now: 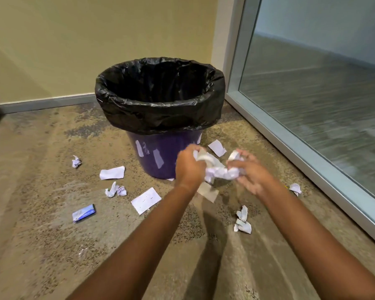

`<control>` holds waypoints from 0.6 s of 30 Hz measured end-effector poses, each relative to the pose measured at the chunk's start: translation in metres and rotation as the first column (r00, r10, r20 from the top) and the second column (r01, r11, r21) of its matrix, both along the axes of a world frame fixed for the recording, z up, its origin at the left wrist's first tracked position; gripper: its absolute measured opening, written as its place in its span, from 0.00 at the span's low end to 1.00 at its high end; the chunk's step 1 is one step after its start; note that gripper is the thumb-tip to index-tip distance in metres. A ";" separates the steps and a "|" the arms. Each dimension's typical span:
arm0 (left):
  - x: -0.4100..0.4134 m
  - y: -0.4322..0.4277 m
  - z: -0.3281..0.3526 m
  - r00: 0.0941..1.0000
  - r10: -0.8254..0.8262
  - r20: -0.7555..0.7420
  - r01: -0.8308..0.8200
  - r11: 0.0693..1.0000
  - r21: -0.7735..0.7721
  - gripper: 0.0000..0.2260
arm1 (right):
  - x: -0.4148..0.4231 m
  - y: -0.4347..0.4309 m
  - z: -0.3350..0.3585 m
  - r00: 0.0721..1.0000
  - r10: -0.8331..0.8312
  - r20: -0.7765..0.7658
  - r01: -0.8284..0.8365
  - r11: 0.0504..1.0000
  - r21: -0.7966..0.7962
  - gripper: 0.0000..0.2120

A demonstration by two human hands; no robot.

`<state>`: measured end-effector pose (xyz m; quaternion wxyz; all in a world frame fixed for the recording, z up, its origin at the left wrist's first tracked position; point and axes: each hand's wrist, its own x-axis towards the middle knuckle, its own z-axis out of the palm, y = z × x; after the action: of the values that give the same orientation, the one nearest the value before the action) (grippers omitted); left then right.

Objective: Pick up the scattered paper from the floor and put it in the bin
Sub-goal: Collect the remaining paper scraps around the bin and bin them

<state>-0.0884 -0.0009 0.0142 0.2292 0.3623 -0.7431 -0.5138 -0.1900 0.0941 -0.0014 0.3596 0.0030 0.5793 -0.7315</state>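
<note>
Left hand (189,163) and right hand (250,172) both curl their fingers around one crumpled wad of paper (218,172), held between them. Both arms stretch forward and down. The wad hangs just in front of the purple bin (171,155), below its black liner (160,119). More paper lies on the floor (41,152): a flat sheet (146,200), a crumpled scrap (243,220), and a blue packet (83,213).

Both hands, left hand (189,164) and right hand (250,171), grip crumpled paper (218,171) before the bin (160,156).
</note>
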 end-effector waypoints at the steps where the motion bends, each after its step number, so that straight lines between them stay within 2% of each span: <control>1: -0.002 -0.002 0.017 0.999 -0.002 -0.048 0.001 0.999 -0.032 0.15 | -0.005 -0.003 0.019 1.000 -0.020 -0.018 0.019 0.999 -0.047 0.18; 5: -0.020 -0.025 0.090 0.961 -0.013 -0.278 -0.005 0.998 -0.066 0.15 | -0.020 -0.033 0.091 0.993 -0.063 -0.104 0.036 0.969 -0.245 0.16; 8: -0.033 -0.055 0.136 0.909 0.131 -0.395 -0.129 0.991 0.030 0.14 | -0.021 -0.069 0.135 0.978 -0.087 -0.190 0.018 0.941 -0.339 0.17; 10: -0.037 -0.077 0.154 0.869 0.216 -0.446 -0.168 0.975 0.145 0.15 | -0.025 -0.099 0.151 0.961 -0.145 -0.237 0.070 0.951 -0.301 0.18; 12: -0.035 -0.102 0.156 0.897 0.298 -0.327 -0.284 0.954 0.091 0.16 | -0.026 -0.127 0.154 0.947 -0.134 -0.293 0.076 0.976 -0.202 0.14; 13: -0.031 -0.110 0.150 0.948 0.278 -0.152 -0.285 0.958 -0.024 0.16 | -0.023 -0.136 0.154 0.943 -0.093 -0.321 0.053 0.990 -0.131 0.11; 14: -0.028 -0.116 0.142 0.961 0.276 0.036 -0.268 0.953 -0.144 0.16 | -0.020 -0.145 0.153 0.942 -0.060 -0.331 0.041 0.997 -0.065 0.14; 15: -0.029 -0.125 0.136 0.946 0.280 0.162 -0.259 0.956 -0.138 0.17 | -0.015 -0.149 0.153 0.941 -0.042 -0.335 0.046 0.999 0.003 0.20; 17: -0.036 -0.151 0.116 0.961 0.227 0.158 -0.240 0.968 0.070 0.19 | -0.004 -0.151 0.150 0.941 0.000 -0.338 0.047 0.990 0.132 0.31; 18: -0.036 -0.150 0.110 0.954 0.267 0.137 -0.285 0.950 0.126 0.21 | -0.002 -0.151 0.148 0.938 0.026 -0.346 0.025 0.989 0.143 0.32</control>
<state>-0.1248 -0.1513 0.1240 0.2274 0.5083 -0.6582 -0.5067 -0.1917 -0.0565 0.1466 0.2508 -0.1002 0.6854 -0.6763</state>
